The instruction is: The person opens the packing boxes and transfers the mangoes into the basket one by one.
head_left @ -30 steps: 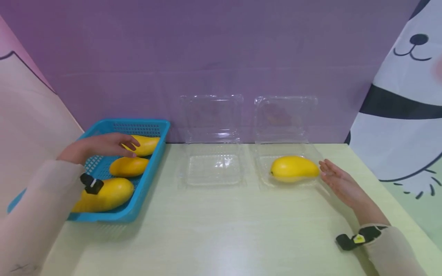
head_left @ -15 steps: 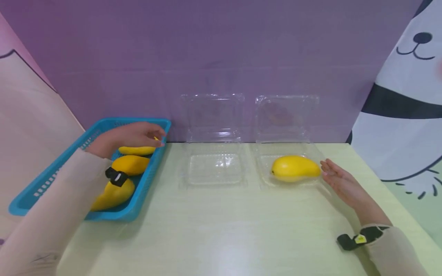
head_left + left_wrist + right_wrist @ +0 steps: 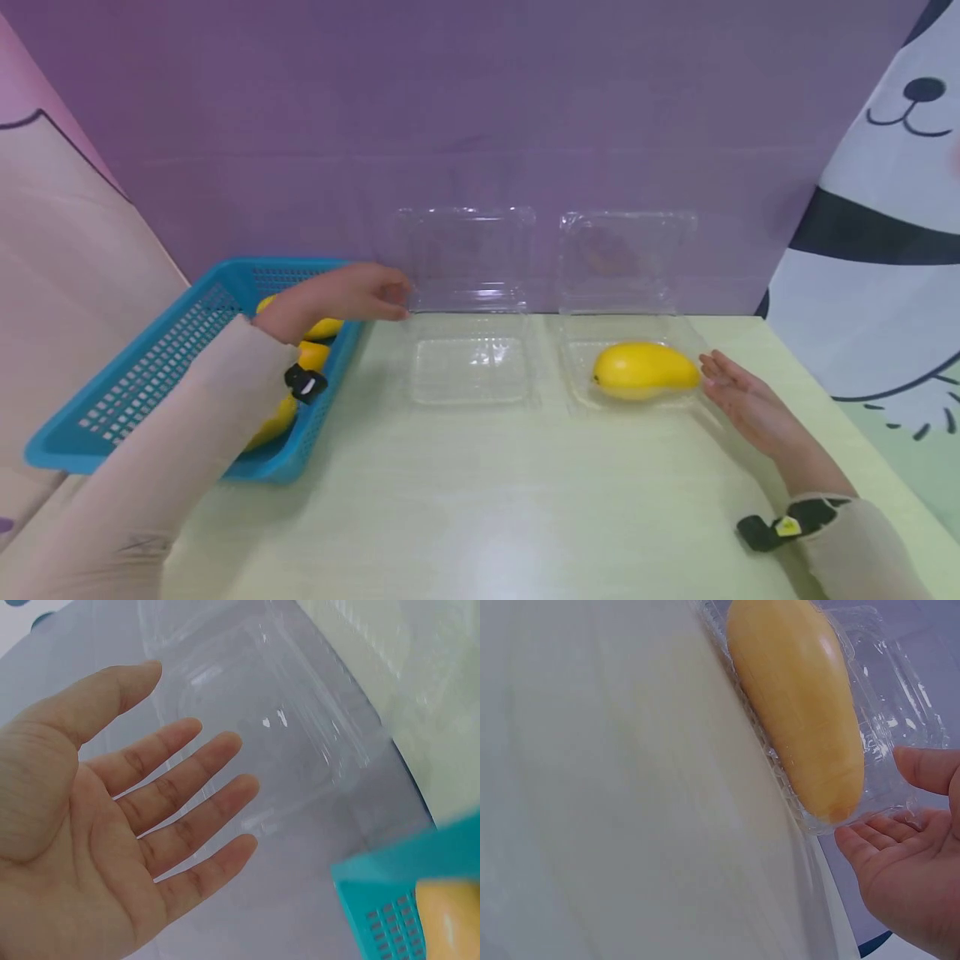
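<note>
My left hand (image 3: 360, 292) is held above the right rim of the blue basket, its fingertips beside the left clear plastic box. In the left wrist view its palm is bare and the fingers are spread. That left clear box (image 3: 468, 392) stands with its lid (image 3: 468, 258) raised against the purple backdrop. A yellow mango (image 3: 645, 370) lies in the right clear box (image 3: 581, 398), whose lid (image 3: 628, 262) is likewise raised. At that box's right edge rests my right hand (image 3: 750, 404), fingers relaxed and holding nothing. Whether its fingertips touch the box is hard to tell.
The blue basket (image 3: 217, 292) holds several yellow mangoes (image 3: 273, 425), partly hidden by my left arm. A pale table (image 3: 480, 492) bears everything. Behind it hangs a purple backdrop (image 3: 480, 100), and a panda-print sheet (image 3: 885, 308) is at the right.
My left hand has moved right, from over the mangoes in the basket, past its rim to the left clear box. The right hand has stayed in place by the right box.
</note>
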A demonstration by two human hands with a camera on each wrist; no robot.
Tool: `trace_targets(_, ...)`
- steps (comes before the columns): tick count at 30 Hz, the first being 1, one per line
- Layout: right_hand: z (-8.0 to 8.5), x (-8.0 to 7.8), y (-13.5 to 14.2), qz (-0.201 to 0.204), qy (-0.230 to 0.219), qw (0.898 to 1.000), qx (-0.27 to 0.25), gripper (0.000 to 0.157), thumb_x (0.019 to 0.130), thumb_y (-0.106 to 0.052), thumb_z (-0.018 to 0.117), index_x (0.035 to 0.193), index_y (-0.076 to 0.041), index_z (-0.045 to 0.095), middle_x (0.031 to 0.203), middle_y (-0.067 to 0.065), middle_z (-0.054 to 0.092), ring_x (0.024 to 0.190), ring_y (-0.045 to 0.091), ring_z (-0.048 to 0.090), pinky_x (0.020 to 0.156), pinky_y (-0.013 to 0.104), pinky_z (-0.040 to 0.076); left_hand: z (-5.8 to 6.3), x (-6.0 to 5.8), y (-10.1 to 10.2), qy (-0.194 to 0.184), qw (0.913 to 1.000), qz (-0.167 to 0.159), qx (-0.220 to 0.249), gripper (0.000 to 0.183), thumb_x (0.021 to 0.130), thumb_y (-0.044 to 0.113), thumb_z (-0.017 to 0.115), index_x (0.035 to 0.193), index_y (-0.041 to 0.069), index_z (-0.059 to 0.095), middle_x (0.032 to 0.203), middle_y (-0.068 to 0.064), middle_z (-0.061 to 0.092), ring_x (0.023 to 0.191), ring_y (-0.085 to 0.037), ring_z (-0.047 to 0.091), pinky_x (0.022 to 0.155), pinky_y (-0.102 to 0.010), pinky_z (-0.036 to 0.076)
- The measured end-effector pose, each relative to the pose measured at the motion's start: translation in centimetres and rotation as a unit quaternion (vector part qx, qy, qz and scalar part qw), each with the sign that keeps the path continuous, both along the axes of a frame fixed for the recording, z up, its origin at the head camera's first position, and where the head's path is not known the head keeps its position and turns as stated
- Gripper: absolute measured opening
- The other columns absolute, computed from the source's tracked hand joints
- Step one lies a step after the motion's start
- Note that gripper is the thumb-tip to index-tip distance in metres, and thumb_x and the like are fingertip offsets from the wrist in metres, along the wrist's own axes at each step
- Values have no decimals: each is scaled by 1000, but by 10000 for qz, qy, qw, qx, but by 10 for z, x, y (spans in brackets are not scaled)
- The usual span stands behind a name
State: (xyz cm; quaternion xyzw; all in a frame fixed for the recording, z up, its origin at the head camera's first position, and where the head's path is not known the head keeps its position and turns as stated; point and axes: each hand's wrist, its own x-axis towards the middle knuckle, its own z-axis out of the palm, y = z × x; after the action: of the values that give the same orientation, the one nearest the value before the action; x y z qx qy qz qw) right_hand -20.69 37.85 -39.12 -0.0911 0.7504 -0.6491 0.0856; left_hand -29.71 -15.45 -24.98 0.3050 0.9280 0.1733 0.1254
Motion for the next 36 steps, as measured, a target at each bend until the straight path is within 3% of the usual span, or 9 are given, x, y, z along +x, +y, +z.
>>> trace_targets(12,0,-1,0,3,12,10000,-22,75,102,-17,38,144,-1,-22,152,17,-22,143,25,-17,117,21,5,-10,2,44,370,9970,-583,348,44,91,25,61,127,1,54,123,-15,61,113,-30,56,97,-44,49)
trace_targets(26,-1,-2,-2,-21,5,9999,113,75,103,-18,38,144,-1,-21,152,18,-22,142,30,-17,117,21,7,-13,5,90,120,9950,-923,365,43,92,26,60,131,8,52,127,-10,60,117,-24,56,99,-38,49)
trace_targets(36,-3,-5,-4,12,33,10000,67,75,102,-18,39,144,-1,-22,152,17,-22,145,18,-11,115,16,12,-23,9,126,-63,9950,-927,356,44,93,30,59,133,11,51,129,-5,58,117,-23,56,99,-33,48)
